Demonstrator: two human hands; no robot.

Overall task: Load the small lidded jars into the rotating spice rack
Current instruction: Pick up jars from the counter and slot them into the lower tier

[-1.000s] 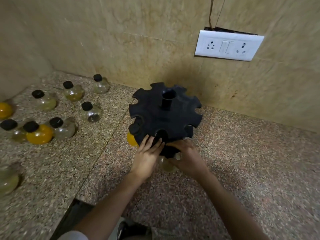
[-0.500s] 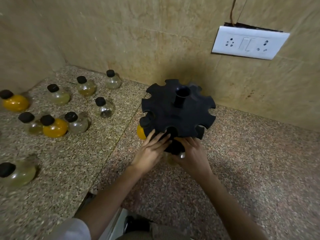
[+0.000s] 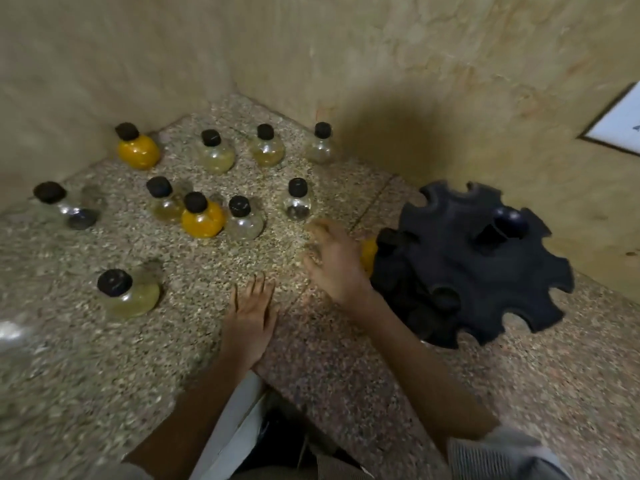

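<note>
Already one yellow jar [image 3: 369,252] racked [image 3: 485,265]

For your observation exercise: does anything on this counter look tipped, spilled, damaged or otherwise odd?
Nothing stands out. The loose jars, such as the nearest one, stand upright with lids on, and no spill shows. The black spice rack looks intact. Motion blur hides fine detail.

Two bare forearms in view, no rings, watch or bands on left hand [image 3: 250,318] or right hand [image 3: 334,261]. Light grey ribbed sleeve [image 3: 498,455] pushed up near right elbow; matching pale sleeve edge at left elbow, blurred. White garment panel [image 3: 230,420] and dark clothing visible between the arms.
</note>
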